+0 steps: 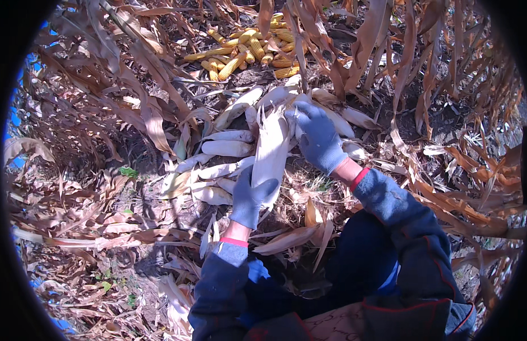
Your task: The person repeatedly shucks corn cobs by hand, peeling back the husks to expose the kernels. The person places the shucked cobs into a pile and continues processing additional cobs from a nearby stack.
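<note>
My left hand (249, 198), in a grey-blue knit glove, grips the lower end of a pale ear of corn in its dry husk (271, 149). That ear stands lengthwise before me, its frayed tip pointing away. My right hand (315, 134), gloved alike, is at the upper right of the same ear, its fingertips beside the tip; what the fingers hold there is partly hidden. Around both hands lie several more unhusked ears (227, 148), most to the left and some beyond the right hand. Farther off is a heap of bare yellow corn cobs (255, 49).
Dry standing corn stalks and leaves (406, 68) rise on the right and at the upper left (148, 98). Loose husks (289, 241) lie near my knees, and dry leaf litter (97, 226) covers the ground at the left.
</note>
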Tool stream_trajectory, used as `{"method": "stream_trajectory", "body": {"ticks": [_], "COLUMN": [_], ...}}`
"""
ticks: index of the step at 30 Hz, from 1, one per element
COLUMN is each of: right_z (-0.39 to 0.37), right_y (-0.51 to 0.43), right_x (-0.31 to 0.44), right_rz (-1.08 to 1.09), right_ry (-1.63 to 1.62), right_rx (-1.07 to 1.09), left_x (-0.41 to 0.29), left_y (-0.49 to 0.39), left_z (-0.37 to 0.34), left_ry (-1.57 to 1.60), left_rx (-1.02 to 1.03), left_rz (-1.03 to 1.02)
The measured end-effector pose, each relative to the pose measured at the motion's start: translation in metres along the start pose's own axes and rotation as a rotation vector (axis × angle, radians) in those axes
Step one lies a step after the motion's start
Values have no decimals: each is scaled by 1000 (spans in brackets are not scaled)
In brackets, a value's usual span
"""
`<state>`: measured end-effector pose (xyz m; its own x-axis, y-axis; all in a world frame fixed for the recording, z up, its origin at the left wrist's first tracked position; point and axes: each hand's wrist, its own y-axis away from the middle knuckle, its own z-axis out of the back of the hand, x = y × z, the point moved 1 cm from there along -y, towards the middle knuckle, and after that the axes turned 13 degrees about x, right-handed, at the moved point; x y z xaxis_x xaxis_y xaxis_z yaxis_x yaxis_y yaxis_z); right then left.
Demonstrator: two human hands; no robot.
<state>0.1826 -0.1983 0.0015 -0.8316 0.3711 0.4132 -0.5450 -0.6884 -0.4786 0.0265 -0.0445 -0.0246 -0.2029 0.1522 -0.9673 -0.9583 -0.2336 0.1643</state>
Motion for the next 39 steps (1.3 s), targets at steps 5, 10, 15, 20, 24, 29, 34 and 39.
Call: {"method": "stream_trajectory", "body": {"ticks": [5,10,15,20,24,29,34,39], "right_z": [-3,-24,-40,-53,-61,-74,-74,-60], "right_y": [-9,-9,-2,-16,-26,-16,-19,-24], "right_x": [2,26,43,58,56,63,80,78], "right_rz": [-673,-815,-760,-580,-495,-549,-536,-727], "right_ry": [-1117,-1470,-1490,-1327,-1095,-971,-1147,-1808], "right_rx": [222,-23,-155,-301,-293,-243,-251,-252], "left_x": [-13,-28,-20,-6,-2,-6,-9,-1], "left_y": [15,27,27,24,16,1,-5,-11], "left_z": [-1,-10,-1,-14,-20,-18,-12,-10], "left_ry": [-486,-874,-891,-620,-370,586,487,1246], "left_rx": [-201,-292,-272,-359,-321,-70,-180,-63], "left_rz": [-248,-394,-143,-202,-239,-188,-112,-161]}}
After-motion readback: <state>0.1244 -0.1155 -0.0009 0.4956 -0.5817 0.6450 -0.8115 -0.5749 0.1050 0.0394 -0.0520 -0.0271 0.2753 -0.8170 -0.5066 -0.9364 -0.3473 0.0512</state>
